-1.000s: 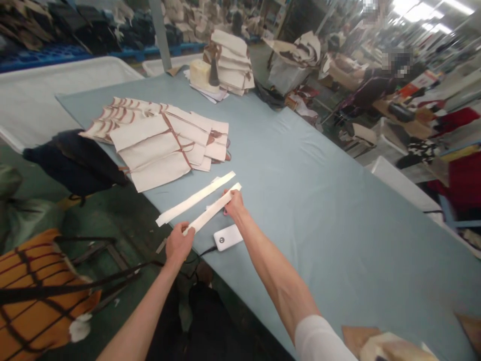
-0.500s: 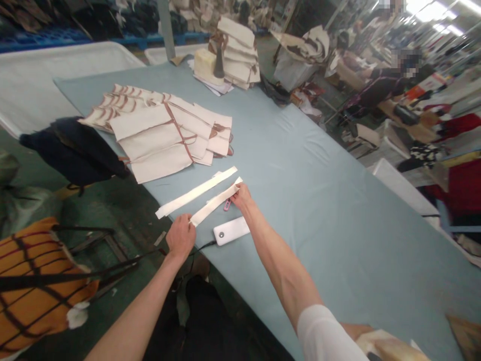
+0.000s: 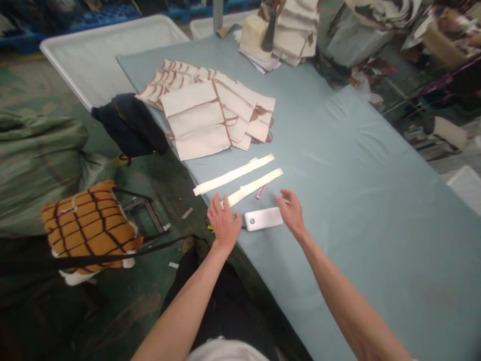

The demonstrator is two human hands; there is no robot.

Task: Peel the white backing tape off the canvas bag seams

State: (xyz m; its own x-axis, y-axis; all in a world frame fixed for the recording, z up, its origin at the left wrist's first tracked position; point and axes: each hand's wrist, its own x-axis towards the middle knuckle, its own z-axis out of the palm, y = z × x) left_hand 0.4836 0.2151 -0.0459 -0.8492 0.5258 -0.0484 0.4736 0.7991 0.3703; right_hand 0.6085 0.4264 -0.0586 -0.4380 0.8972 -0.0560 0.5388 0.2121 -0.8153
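Observation:
Two pale strips lie roughly side by side near the table's left edge: a farther strip and a nearer strip. My left hand, fingers apart, rests at the lower left end of the nearer strip and holds nothing. My right hand is open, just right of a white power bank, with nothing in its fingers. Between the nearer strip and the power bank sits a small pink cutter-like item. A dark cable leaves the power bank's left end and passes behind my left hand.
Cream fabric pieces with brown trim lie spread on the blue-green table. Farther back are a yellowish block, a dark cone and stacked fabric. An orange checked cushion sits on a seat at left.
My right hand has let go of the nearer strip's far end and moved toward me. My left hand's fingers have spread, and the strip now lies flat. The view has shifted.

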